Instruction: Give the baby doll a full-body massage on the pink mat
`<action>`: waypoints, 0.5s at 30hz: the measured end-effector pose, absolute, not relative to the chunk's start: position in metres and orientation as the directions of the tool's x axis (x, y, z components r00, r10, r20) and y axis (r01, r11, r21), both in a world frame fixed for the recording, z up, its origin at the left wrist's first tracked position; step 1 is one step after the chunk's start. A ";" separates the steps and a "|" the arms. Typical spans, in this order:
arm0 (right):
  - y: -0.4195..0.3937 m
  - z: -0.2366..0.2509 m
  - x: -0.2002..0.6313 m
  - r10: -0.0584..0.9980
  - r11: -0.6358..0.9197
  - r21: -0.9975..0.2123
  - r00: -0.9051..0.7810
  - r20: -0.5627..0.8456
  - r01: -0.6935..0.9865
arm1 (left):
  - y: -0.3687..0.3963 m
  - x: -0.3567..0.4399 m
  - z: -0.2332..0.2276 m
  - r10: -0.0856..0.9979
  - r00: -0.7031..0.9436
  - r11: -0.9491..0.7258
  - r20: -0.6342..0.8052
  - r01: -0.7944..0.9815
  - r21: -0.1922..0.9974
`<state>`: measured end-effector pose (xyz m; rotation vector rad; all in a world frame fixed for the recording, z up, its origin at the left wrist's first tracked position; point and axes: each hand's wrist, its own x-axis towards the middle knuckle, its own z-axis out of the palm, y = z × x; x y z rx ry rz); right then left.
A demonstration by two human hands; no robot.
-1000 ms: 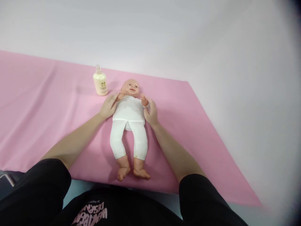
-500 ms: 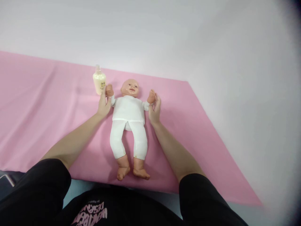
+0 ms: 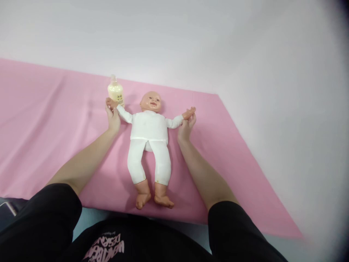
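- The plastic baby doll in white top and leggings (image 3: 148, 142) lies face-up at the middle of the desk, on the smooth pink cloth (image 3: 49, 120).
- The left hand (image 3: 113, 118) is closed round one doll wrist, and the right hand (image 3: 185, 127) is closed round the other, with both doll arms spread outward.
- To my eye, a light, even hold at both wrists keeps the torso flat.
- The cream lotion bottle (image 3: 116, 92) stands just behind the left hand; its label is too small to read.
- Mirrored pink lettering on the black shirt (image 3: 106, 249) seems to include "DESIGN".
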<state>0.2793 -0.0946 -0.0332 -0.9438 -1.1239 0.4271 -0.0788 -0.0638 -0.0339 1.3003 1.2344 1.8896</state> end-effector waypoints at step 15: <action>-0.125 -0.017 0.251 0.650 0.724 -0.484 -0.253 0.716 0.492 | -0.101 -0.045 -0.011 0.605 0.447 -0.750 0.658 0.597 0.285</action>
